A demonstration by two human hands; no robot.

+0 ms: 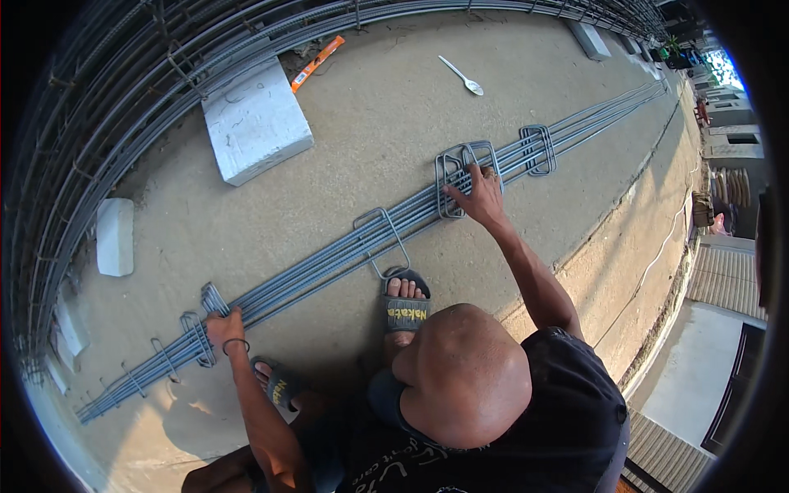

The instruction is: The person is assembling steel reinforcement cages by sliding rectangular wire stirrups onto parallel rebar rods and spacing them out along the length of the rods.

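A bundle of long ribbed steel bars (316,271) runs diagonally over the concrete, with bent rectangular stirrups looped around it. My left hand (224,327), a dark band at its wrist, is closed at a tight group of stirrups (197,339) toward the bundle's left end; its fingertips are partly hidden. Farther right, my right hand (482,199) reaches over another cluster of stirrups (450,177), fingers curled on the wire and thumb to the left. One single stirrup (380,238) leans around the bars between my hands. Beyond my right hand sits another small stirrup group (538,150).
A white block (256,123) lies beyond the bars, with a smaller white block (115,237) at the left. An orange wrapper (318,63) and a white spoon (462,76) are on the concrete. Assembled rebar cages (123,107) line the far left. My sandalled foot (406,300) is beside the bundle.
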